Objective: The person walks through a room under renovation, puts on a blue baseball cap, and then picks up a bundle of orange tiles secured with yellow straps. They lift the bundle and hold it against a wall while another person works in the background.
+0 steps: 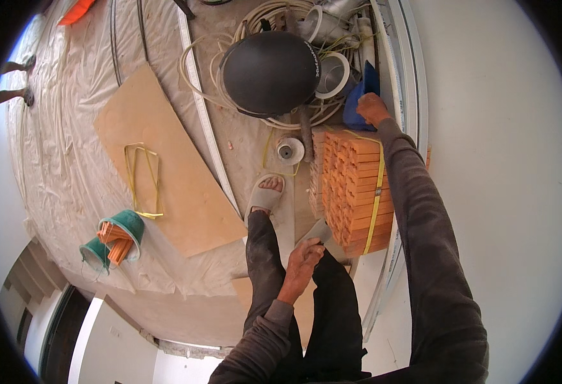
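Note:
My right hand (pixel 372 109) reaches far forward, its fingers closed on a blue cap-like thing (pixel 354 110) beside the wall; its exact kind I cannot tell. Just below that hand stands a stack of orange hollow bricks (pixel 352 192) bound with a yellow strap (pixel 377 198). My left hand (pixel 302 269) is held low in front of my legs with its fingers curled. Whatever it may grip is hidden.
A large black round thing (pixel 271 73) sits on coiled pale hose (pixel 194 67), next to white-rimmed duct pieces (pixel 333 75). A spool (pixel 290 151) lies before them. At left are a brown board (pixel 159 160) and green buckets (pixel 130 224) with brick pieces. Plastic sheeting (pixel 57 141) covers the floor.

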`<state>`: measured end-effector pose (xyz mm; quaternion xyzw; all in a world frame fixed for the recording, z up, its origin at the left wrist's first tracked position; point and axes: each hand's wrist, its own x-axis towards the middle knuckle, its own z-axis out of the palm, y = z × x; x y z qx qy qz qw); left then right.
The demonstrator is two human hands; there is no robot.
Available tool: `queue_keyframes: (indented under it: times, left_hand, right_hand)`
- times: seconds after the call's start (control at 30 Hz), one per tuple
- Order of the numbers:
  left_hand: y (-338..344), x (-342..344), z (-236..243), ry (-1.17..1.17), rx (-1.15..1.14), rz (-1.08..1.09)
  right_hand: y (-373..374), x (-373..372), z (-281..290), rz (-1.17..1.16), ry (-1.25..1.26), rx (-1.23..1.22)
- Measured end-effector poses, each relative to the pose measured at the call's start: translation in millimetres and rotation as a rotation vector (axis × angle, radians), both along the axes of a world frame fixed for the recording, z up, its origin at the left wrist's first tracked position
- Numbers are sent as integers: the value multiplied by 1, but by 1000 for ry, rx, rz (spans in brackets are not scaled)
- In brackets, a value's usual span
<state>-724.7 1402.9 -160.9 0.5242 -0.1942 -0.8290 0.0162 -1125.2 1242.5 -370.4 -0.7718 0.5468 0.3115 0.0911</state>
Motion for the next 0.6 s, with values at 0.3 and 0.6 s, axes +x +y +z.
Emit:
queue_keyframes:
  times: [0.3, 0.6]
  left_hand:
    - [9, 10, -15, 13, -45, 1]
    - [12, 12, -10, 32, 15, 50]
  right_hand:
    - [-27, 82, 112, -1021, -559, -634]
    - [-19, 122, 191, -1340, -1069, -836]
